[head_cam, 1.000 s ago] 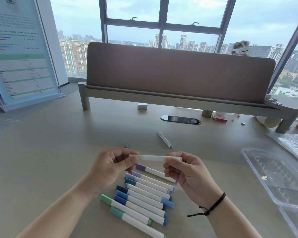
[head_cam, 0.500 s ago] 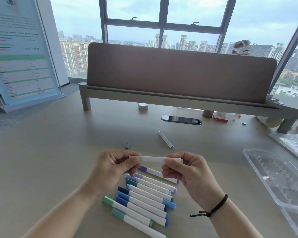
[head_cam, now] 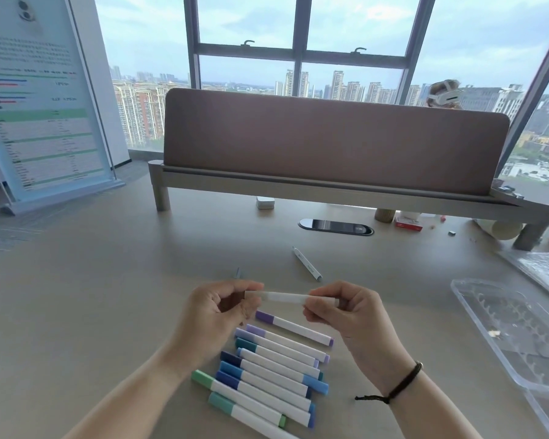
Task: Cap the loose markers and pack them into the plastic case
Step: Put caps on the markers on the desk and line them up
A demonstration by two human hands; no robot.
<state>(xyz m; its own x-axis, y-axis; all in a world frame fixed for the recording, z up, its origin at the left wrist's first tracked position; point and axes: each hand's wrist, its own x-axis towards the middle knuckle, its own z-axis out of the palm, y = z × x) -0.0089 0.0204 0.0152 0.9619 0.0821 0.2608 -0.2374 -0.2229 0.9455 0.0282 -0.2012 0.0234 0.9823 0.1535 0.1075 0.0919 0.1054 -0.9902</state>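
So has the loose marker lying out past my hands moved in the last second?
No. The loose marker lies at the same angle just short of the cable slot; only the camera shifted slightly.

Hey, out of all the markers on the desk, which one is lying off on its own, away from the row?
The lone marker beyond both hands, toward the desk's cable slot. The other markers lie side by side in a row below the hands.

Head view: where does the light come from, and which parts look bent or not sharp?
Head view: daylight enters through the window behind the desk; the wide lens bends the window frame and the poster at the edges; poster text is too blurred to read; the white marker between the left hand and right hand looks slightly smeared.
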